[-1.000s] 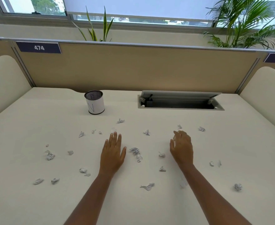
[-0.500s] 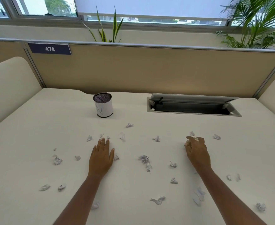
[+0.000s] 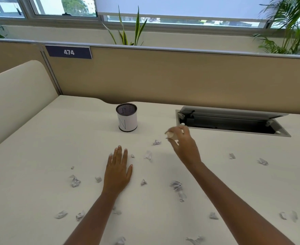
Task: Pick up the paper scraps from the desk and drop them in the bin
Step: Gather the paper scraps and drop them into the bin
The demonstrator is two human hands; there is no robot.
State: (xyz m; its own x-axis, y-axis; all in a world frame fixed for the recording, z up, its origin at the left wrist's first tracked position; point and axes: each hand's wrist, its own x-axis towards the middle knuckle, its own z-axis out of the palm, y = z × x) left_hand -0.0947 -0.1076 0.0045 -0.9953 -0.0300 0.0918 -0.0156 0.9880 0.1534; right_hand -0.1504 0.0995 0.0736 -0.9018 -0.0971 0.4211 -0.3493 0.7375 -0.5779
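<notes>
My right hand, pinching one scrap, mid-carry; left hand flat, released on counter. Next: reach over bin, let go.

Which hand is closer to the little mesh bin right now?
Right. The right hand is raised just right of the bin; the left hand lies flat on the desk, nearer the person.

Cream desk, walled by tan partitions at back and left. On it: a small round bin with a mesh rim, upright near the back; an open cable hatch set into the top, right of the bin; crumpled paper scraps strewn across the middle and front, well apart from each other; left hand flat, palm down, among them.
</notes>
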